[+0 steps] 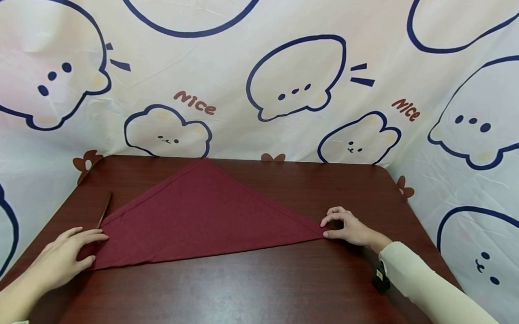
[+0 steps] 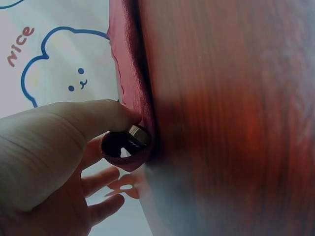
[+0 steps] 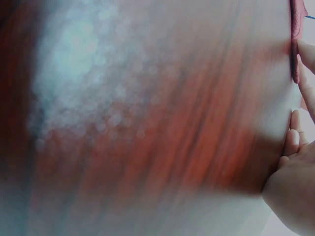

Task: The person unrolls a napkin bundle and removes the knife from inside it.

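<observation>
A dark red cloth (image 1: 208, 218) lies on the table as a triangle, its peak at the far edge and its long side toward me. My left hand (image 1: 62, 257) pinches its left corner; in the left wrist view the thumb presses the cloth (image 2: 130, 64), which curls into a loop. A small brassy-ended object (image 2: 139, 135) shows inside that loop; I cannot tell its kind. My right hand (image 1: 348, 229) pinches the right corner between thumb and finger. The right wrist view catches only part of this hand (image 3: 295, 182) and the cloth's edge.
A thin brown stick (image 1: 105, 210) extends past the cloth's left side, just beyond the left hand; its lower end is hidden. The dark wood table (image 1: 252, 298) has rounded far corners. A white printed curtain (image 1: 228, 82) hangs behind and at both sides.
</observation>
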Demonstrator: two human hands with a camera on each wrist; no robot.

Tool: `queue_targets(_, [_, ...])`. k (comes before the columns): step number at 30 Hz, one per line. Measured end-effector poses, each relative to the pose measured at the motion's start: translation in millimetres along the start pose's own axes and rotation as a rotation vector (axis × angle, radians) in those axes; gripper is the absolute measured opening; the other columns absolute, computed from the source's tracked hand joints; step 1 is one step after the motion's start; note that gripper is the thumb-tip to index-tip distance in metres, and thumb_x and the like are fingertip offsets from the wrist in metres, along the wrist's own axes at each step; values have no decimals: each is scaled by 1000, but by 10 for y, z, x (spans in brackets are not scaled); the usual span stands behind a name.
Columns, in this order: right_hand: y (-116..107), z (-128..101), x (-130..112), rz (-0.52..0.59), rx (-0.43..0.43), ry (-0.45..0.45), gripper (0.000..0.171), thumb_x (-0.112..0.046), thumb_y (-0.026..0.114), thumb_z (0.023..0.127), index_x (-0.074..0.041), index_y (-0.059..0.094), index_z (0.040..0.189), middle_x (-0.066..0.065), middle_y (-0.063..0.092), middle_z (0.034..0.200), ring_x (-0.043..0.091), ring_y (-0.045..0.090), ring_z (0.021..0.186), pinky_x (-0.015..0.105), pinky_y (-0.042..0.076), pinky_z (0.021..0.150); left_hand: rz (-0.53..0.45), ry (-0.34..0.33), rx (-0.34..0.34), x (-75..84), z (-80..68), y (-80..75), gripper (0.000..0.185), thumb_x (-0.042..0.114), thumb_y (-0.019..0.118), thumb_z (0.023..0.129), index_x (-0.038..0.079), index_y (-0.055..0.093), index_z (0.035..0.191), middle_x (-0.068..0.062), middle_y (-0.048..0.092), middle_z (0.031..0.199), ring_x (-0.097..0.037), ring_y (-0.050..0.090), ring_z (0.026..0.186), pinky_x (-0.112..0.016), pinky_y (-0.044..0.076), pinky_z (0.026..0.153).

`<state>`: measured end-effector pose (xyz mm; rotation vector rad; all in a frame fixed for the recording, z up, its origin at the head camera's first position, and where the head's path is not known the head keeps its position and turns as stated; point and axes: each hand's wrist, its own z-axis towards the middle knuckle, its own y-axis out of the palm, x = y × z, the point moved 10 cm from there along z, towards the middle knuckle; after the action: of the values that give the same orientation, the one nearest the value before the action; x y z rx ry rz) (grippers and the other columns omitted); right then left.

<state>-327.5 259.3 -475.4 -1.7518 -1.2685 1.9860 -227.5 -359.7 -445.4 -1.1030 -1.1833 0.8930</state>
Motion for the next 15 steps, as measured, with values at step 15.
queue_targets(15, [-1, -3, -10, -5, 3, 2, 15, -21, 78, 88, -16, 75, 103, 12, 50, 124, 30, 41, 120, 55, 33, 103, -90, 80, 136, -202, -122, -34, 44, -3, 74, 78, 4, 67, 122, -34, 58, 132, -38, 48, 126, -44, 35, 119])
